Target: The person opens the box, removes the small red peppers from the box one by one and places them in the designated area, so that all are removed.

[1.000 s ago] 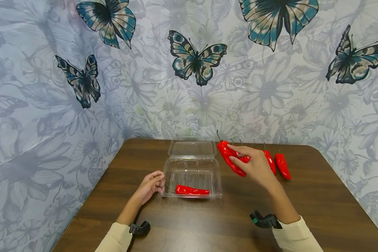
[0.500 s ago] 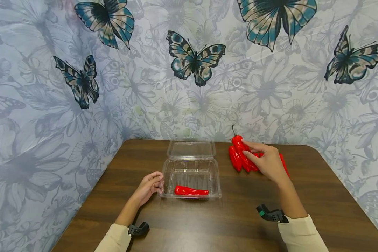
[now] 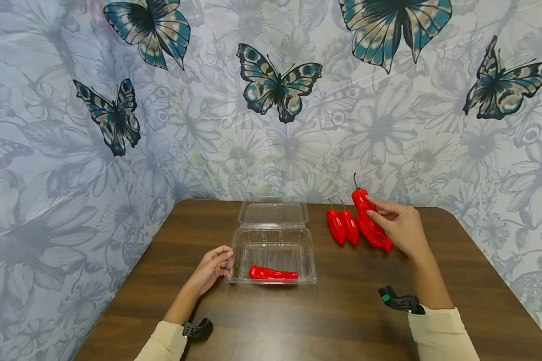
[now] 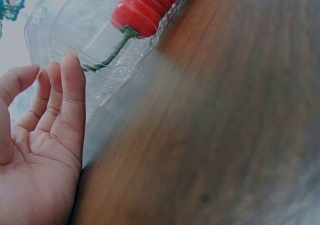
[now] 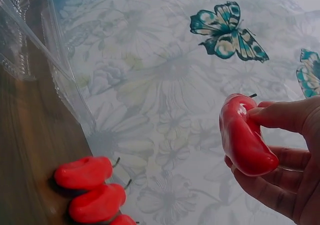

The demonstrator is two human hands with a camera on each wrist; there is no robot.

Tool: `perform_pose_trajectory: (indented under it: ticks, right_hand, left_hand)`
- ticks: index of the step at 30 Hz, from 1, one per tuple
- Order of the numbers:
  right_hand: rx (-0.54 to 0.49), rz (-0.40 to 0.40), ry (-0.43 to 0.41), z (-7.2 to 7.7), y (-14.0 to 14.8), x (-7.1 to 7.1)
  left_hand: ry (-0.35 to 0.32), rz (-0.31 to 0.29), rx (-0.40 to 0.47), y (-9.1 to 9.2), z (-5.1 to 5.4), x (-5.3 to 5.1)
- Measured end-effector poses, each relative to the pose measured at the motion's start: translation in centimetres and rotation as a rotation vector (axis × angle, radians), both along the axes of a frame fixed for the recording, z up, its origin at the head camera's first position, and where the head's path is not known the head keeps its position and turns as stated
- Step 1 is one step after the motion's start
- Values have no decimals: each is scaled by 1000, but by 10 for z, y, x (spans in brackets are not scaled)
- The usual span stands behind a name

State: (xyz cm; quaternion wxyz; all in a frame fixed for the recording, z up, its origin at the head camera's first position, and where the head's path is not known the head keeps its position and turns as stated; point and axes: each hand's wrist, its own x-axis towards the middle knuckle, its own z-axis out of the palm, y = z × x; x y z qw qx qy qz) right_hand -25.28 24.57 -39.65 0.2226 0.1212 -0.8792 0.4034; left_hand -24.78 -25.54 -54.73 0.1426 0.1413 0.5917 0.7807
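In the head view, my right hand point(image 3: 399, 225) pinches a red chilli pepper point(image 3: 361, 198) between thumb and fingers. That pepper point(image 5: 242, 137) is tilted and held off the table in the right wrist view, its dark stem upward. Two more red peppers point(image 3: 336, 227) lie side by side to its left; others behind the held one are partly hidden. My left hand point(image 3: 213, 271) holds the left rim of an open clear plastic clamshell container point(image 3: 271, 240). One red pepper point(image 3: 273, 273) lies crosswise along the container's near side; its green stem point(image 4: 112, 52) shows in the left wrist view.
The container's lid point(image 3: 273, 213) is folded back toward the wall. Everything stands on a brown wooden table point(image 3: 298, 321), whose far edge meets a wall covering point(image 3: 198, 145) printed with butterflies. A black band point(image 3: 402, 301) with a camera sits on each wrist.
My right hand has moved right with the pepper, away from the container and across the row of peppers. Two peppers on the row's left have come into plain view. My left hand has stayed put.
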Motion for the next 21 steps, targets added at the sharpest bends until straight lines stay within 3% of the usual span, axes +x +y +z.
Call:
perform_pose_trajectory:
  ticks: [4,14,21]
  right_hand:
    - [-18,-32,5,0,9,1]
    - [-77,-132,-90,0,27,4]
    - [-109,-136,-79,-1,42,3]
  left_hand:
    - [-3,-2,-4,0,0,0]
    - [-24,19,-12,1,1,0]
    - [-20,26,-12,2,1,0]
